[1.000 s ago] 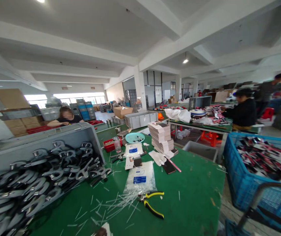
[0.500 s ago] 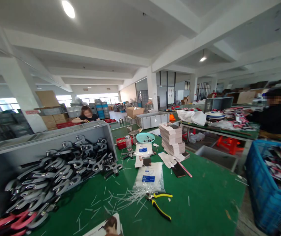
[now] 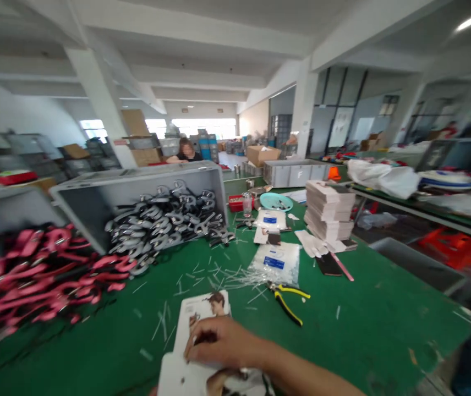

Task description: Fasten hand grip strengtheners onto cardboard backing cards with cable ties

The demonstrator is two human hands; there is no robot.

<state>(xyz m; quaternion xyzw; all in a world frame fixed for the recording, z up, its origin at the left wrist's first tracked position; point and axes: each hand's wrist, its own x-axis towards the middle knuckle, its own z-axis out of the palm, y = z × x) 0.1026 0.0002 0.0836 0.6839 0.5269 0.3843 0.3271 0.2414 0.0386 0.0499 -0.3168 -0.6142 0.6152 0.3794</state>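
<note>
My right hand reaches in from the lower right, its fingers bent and closed over a white printed card at the bottom of the view. Just beyond it, more white printed cards with a person's picture lie on the green table. Of my left hand, only a sliver of skin shows at the bottom edge beside the card; its fingers are hidden. Cutting pliers with yellow and black handles lie to the right, close to scattered clear cable ties spilling from a plastic bag.
A tipped grey crate holds grey-handled tools; pink-handled tools heap at left. Farther back are a turquoise plate, a red box, a card stack and a white glove. Another person sits beyond the crate.
My view has turned left and down, bringing the pink-handled tools into sight. My right hand has come into view over the printed cards. The blue basket at right has mostly left the view.
</note>
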